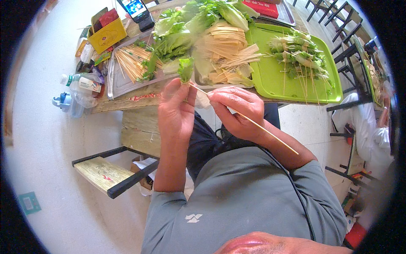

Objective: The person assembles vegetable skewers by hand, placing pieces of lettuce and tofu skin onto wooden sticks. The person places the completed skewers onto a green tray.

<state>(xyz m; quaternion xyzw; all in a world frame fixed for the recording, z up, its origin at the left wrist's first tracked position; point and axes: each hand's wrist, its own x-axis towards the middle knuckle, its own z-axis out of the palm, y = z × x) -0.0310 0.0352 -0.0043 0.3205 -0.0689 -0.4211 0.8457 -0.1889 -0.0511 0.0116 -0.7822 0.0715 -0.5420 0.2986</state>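
Observation:
Between the fingers of my left hand (177,101) is a folded piece of leafy lettuce (186,70). My right hand (238,111) grips a thin wooden skewer (269,130), whose upper end meets the base of the lettuce at my left fingertips; whether it pierces the leaf is hidden. Just beyond my hands, a metal tray (203,85) carries strips of pale yellow tofu skin (226,41) and a pile of lettuce (176,41). On the right, a green plastic tray (269,85) bears several skewers threaded with rolled greens (298,54).
Loose wooden skewers (134,63) lie on another metal tray (122,89) at left. Beside it stand a yellow box (108,36), a plastic bottle (84,84) and a phone (134,9). A wooden stool (103,174) is low on the left. Another person (364,123) sits at far right.

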